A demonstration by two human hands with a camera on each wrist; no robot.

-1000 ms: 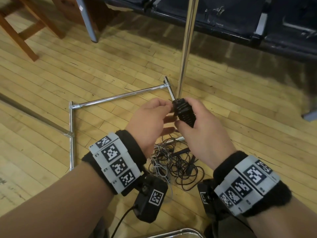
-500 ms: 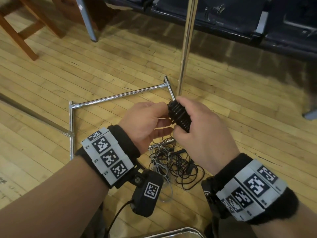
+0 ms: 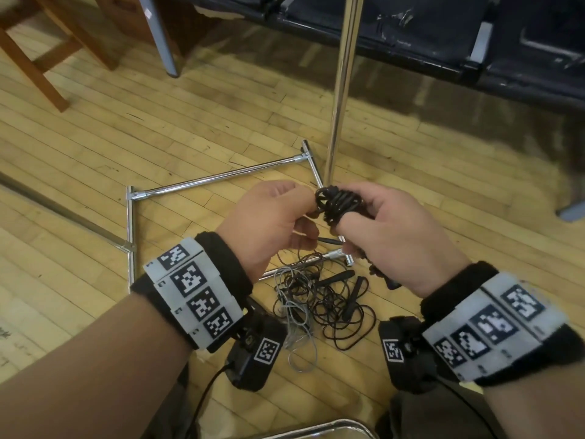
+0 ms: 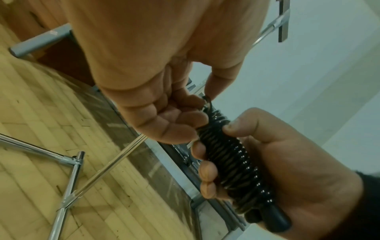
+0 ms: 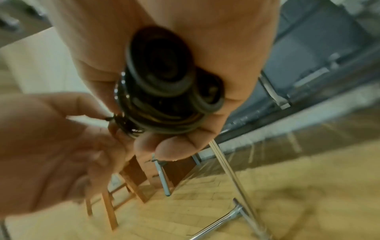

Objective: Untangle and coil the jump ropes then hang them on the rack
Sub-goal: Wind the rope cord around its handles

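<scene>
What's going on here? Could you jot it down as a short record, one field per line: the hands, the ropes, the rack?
Right hand: grips a black jump rope wound tightly around its handles.
Left hand: pinches the rope's loose end at the top of the coil.
Other ropes: a tangled heap of black and grey cord on the wooden floor, below the hands.
Rack: chrome upright pole with base bars on the floor; nothing is seen hanging on it.
</scene>
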